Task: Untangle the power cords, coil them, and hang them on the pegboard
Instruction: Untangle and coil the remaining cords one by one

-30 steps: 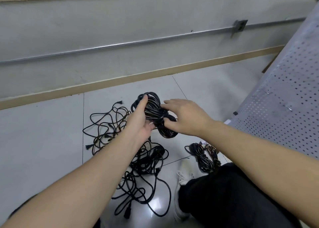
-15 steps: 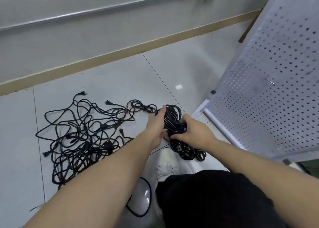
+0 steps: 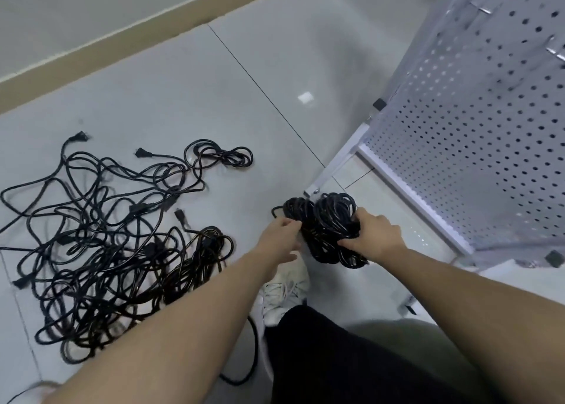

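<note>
A bundle of coiled black power cords (image 3: 328, 226) sits low over the floor beside the foot of the white pegboard (image 3: 489, 134). My right hand (image 3: 377, 237) grips the bundle's right side with curled fingers. My left hand (image 3: 279, 235) pinches its left edge. A large tangle of black cords (image 3: 101, 250) with several loose plugs sprawls over the tiles to the left. A small loose coil (image 3: 220, 157) lies at the tangle's far right end.
The pegboard stands on a white frame (image 3: 336, 165) with metal hooks (image 3: 481, 7) near its top. My white shoe (image 3: 282, 296) and black trouser leg (image 3: 351, 357) are below the bundle. A beige skirting strip (image 3: 101, 39) runs along the wall behind.
Both hands have carried the coiled bundle down and to the right, from above the tangle to the floor at the pegboard's foot. The view has tilted downward.
</note>
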`<state>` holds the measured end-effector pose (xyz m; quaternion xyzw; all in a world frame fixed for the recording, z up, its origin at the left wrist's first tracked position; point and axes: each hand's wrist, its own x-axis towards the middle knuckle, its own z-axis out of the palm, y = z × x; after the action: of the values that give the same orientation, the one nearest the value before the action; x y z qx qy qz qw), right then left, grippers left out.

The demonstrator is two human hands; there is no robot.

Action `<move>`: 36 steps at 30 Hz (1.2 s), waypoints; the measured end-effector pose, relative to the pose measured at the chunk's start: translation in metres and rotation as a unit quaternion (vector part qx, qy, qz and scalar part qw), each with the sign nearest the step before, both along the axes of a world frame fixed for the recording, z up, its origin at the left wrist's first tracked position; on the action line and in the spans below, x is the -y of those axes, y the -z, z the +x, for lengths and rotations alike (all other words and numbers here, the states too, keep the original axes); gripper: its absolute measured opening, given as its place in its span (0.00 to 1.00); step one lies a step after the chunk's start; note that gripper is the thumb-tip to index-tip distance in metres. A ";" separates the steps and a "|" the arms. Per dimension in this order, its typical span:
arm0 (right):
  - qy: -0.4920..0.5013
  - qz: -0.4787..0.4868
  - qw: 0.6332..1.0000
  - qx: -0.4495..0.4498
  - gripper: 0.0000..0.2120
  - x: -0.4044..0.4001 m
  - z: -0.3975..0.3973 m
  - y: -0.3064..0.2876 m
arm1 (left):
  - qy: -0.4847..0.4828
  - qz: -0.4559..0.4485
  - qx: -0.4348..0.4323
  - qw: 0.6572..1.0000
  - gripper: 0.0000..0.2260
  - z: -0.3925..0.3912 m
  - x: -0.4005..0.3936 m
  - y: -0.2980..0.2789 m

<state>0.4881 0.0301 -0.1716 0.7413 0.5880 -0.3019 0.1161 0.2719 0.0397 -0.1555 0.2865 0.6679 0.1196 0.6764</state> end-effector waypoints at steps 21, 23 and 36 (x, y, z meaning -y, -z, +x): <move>-0.203 0.088 0.970 -0.104 0.21 0.002 -0.108 -0.098 | 0.006 0.122 -0.087 0.989 0.07 -0.089 0.034 -0.078; -0.229 0.090 0.963 -0.114 0.21 0.001 -0.127 -0.104 | -0.001 0.125 -0.092 0.988 0.07 -0.111 0.042 -0.080; -0.232 -0.049 0.960 -0.146 0.16 -0.013 -0.245 -0.036 | 0.000 0.087 -0.138 0.987 0.07 -0.221 0.064 -0.005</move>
<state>0.2432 0.0427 -0.1360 0.5257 0.7390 -0.4001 0.1325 0.0510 -0.0242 -0.1503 0.3583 0.7421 0.1361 0.5499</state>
